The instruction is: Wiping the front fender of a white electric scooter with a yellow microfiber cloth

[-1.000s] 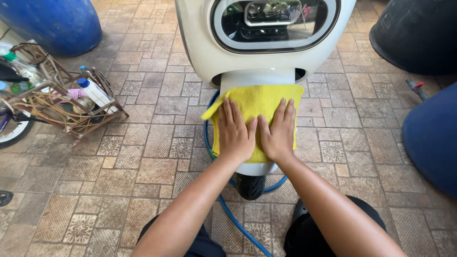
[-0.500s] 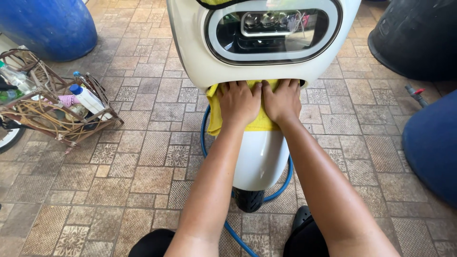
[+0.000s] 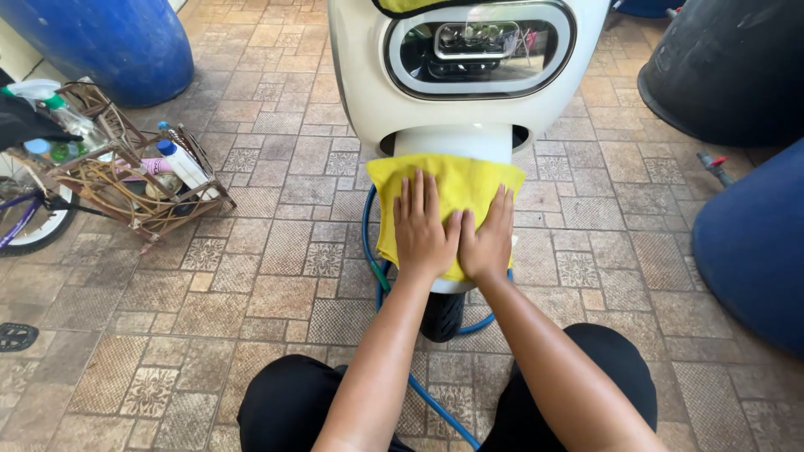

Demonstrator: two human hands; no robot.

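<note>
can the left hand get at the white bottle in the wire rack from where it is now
Probably not without shifting: the left hand lies flat on the yellow cloth, and the white bottle sits well off to the left; bare tiled floor lies between.

Open patterned paving tiles point(image 3: 251, 276) left; woven rattan basket point(image 3: 126, 180) far left, blue plastic barrel point(image 3: 754, 251) right, blue rubber hose point(image 3: 368, 243) near.

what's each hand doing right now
Left hand: open, palm flat on the yellow cloth.
Right hand: open, flat on the same cloth, beside the left.
</note>
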